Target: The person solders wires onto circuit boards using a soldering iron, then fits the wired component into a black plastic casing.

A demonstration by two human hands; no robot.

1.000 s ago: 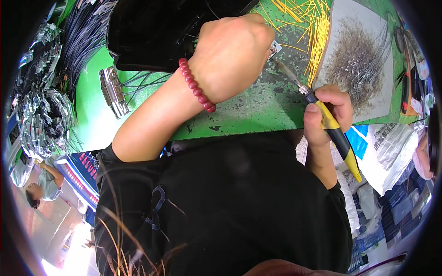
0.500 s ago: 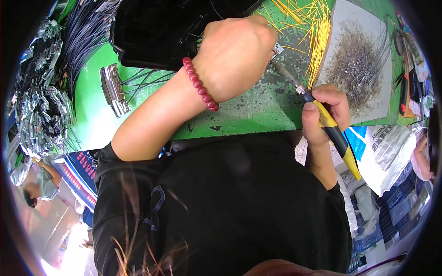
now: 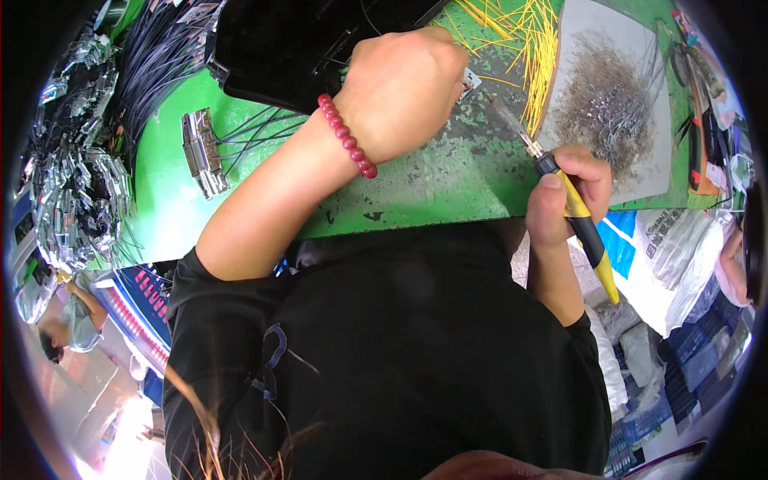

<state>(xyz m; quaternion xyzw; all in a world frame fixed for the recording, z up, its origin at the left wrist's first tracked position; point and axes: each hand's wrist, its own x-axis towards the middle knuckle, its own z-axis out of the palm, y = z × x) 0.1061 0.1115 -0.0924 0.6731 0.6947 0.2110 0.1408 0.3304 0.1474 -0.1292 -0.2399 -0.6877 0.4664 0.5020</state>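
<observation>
Item: yellow-and-black-handled soldering iron [image 3: 574,214], gripped by my right hand [image 3: 570,192], tip angled up-left toward small metal connector [image 3: 469,82] pinched under my left hand [image 3: 400,92], near table's front edge.

A yellow-and-black soldering iron [image 3: 578,220], red bead bracelet [image 3: 346,135], yellow wire pieces [image 3: 524,36] and grey metal scraps [image 3: 608,108] on a scuffed green tabletop [image 3: 432,184].

Green bench top [image 3: 240,136], paint worn grey in the middle. Lying on it — black tray [image 3: 296,44], metal connector [image 3: 200,152] with dark wires, yellow wire pieces [image 3: 528,32], grey board [image 3: 596,32] heaped with metal bits [image 3: 608,104].
</observation>
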